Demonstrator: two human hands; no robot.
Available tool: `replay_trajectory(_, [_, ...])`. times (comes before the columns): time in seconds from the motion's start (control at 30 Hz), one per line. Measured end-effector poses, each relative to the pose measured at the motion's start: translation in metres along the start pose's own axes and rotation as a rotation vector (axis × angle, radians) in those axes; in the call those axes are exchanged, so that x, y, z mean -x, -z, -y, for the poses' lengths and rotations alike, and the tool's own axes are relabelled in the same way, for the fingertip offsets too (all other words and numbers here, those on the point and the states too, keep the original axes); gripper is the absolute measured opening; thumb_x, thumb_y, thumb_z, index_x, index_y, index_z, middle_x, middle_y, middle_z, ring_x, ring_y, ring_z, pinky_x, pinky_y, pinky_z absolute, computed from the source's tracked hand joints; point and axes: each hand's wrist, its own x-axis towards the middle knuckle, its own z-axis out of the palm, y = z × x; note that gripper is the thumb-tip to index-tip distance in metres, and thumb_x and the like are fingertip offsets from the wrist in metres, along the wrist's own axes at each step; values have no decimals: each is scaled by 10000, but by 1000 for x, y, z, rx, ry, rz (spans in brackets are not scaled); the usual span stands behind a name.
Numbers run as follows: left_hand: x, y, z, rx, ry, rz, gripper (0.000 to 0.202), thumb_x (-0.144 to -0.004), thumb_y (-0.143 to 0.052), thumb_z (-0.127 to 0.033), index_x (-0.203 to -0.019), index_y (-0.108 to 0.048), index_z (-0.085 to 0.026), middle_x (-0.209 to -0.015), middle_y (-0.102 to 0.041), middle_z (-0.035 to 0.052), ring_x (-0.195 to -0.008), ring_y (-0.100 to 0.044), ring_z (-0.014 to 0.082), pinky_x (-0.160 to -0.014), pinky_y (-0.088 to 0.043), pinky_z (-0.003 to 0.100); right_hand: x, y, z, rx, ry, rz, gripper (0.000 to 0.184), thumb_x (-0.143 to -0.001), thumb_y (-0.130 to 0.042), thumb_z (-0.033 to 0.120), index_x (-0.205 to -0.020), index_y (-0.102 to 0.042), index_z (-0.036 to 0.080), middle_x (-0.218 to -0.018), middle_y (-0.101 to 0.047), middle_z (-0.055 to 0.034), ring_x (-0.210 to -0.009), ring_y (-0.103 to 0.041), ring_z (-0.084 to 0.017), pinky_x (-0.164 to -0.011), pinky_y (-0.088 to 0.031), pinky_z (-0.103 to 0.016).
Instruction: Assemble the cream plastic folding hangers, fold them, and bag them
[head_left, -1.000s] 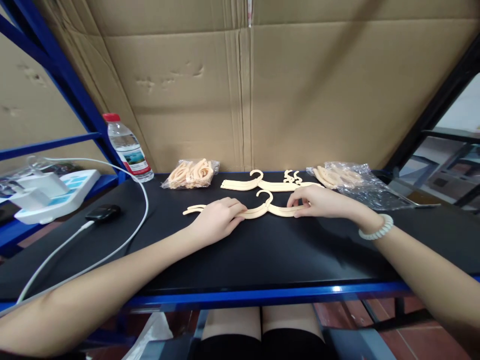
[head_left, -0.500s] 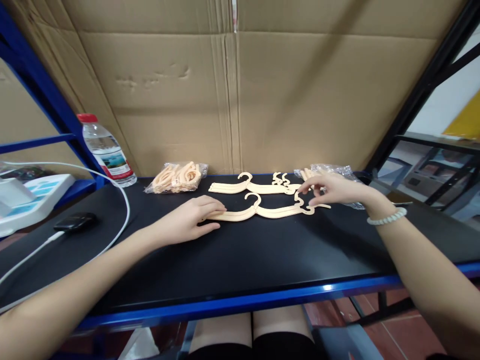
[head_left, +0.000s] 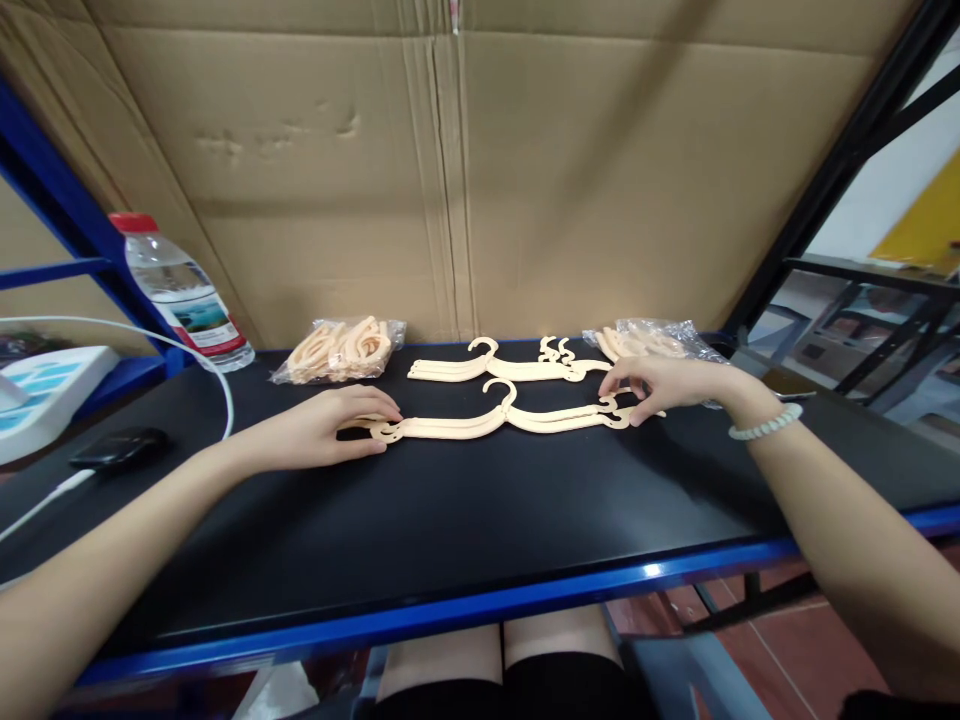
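Note:
A cream plastic clothes hanger [head_left: 454, 429] with a curved top hook lies across the black shelf, its two arms spread left and right. At its left end, my left hand [head_left: 330, 428] has fingers and thumb closed around a curled end piece [head_left: 387, 431]. My right hand [head_left: 660, 388] pinches the curled piece at the right end [head_left: 616, 418], its fingertips partly hiding it. Just behind lies a second cream hanger [head_left: 450, 371], its small wavy hooks [head_left: 555, 350] standing up near its right arm.
Clear bags of cream plastic parts lie at the back left [head_left: 341, 350] and back right [head_left: 660, 340]. A water bottle [head_left: 187, 295], a white cable [head_left: 214, 365], a black device [head_left: 120, 449] and a white power strip [head_left: 60, 395] are on the left. Cardboard [head_left: 300, 200] stands behind.
My left hand has slid left to the hanger's end, uncovering the curled piece there. My right hand has come down onto the right end, where a raised small hook is now lowered.

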Motion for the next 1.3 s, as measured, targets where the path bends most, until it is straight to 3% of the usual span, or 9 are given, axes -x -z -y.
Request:
replay_trajectory(0.27, [1,-1,5,-33,-29,-7,294,-813,-635,-430,-1028,-729,-252,-1116,-698,74,-1028,-639,244,-922,-495,347,-1,0,-3,6,17,-22,340,-654,-727,359,-950,-720,194,-800,-625,-47,-720,-538,-194,-620,-426,-299])
replay_trajectory(0.43, [1,-2,6,-48,-57,-1,281,-843,-607,-421,-1027,-731,-249,-1106,-700,73,-1024,-638,237,-927,-496,350,-1,2,-2,38,2,-73,292,-684,-695,355,-919,-732,187,-832,-658,-66,-741,-555,-205,-655,-432,-326])
replay_trajectory(0.77, [2,-3,6,-99,-79,1,279,-876,-573,-408,-1028,-716,-223,-1098,-699,79,-1015,-637,228,-924,-490,337,-2,0,-4,55,1,-50,270,-718,-663,355,-927,-715,192,-880,-682,-70,-778,-576,-216,-687,-453,-343])
replay_trajectory(0.87, [3,-3,6,-131,-66,9,307,-890,-551,-421,-1050,-699,-205,-1097,-693,87,-1008,-638,228,-911,-493,331,-1,-1,-6,44,8,-46,319,-734,-644,395,-954,-710,174,-962,-687,-90,-807,-589,-223,-720,-474,-358])
replay_trajectory(1.1, [5,-3,5,-148,-30,-9,352,-893,-530,-435,-1089,-670,-177,-1090,-688,99,-984,-648,227,-862,-518,323,4,-2,0,35,45,-60,532,-800,-571,507,-1203,-640,168,-1197,-641,-121,-978,-607,-267,-817,-493,-387])
replay_trajectory(1.3, [5,-2,4,-155,-37,-13,344,-895,-522,-435,-1074,-671,-182,-1082,-689,93,-978,-648,222,-864,-513,319,3,-7,16,24,115,-11,642,-695,-693,533,-1243,-619,207,-1269,-601,-100,-1135,-556,-321,-942,-460,-415])
